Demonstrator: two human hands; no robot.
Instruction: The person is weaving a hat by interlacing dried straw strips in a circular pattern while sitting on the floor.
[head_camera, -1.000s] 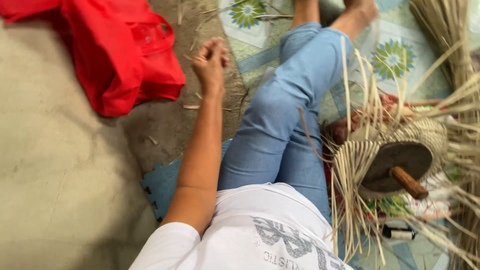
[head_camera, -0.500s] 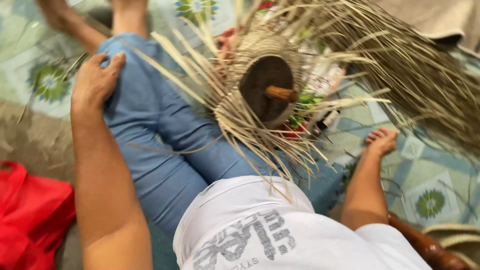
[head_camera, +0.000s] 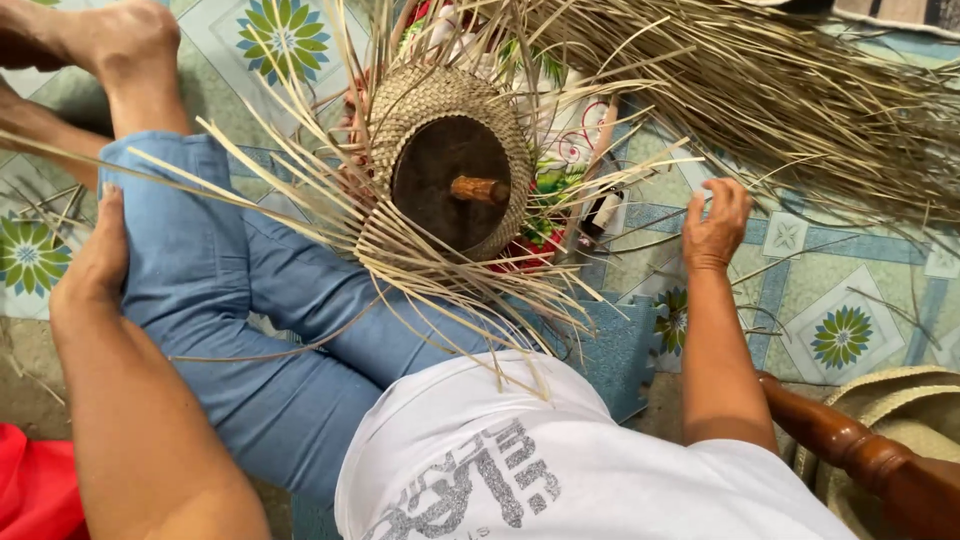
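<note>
Reaching right hand (head_camera: 712, 222) has moved onto loose straw strips (head_camera: 800, 110), fingers curled — grip unclear | left hand (head_camera: 95, 262) stays flat on knee (head_camera: 175, 240) | half-woven basket (head_camera: 450, 170) waits.

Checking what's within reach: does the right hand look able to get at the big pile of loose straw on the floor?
Probably yes. The right hand rests on the floor mat just below the straw pile, with only a few stray strands between them.

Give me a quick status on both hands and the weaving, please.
Left hand flat on blue-trousered knee, empty. Right hand on floor mat by loose straw pile. Half-woven straw piece untouched on lap.
</note>
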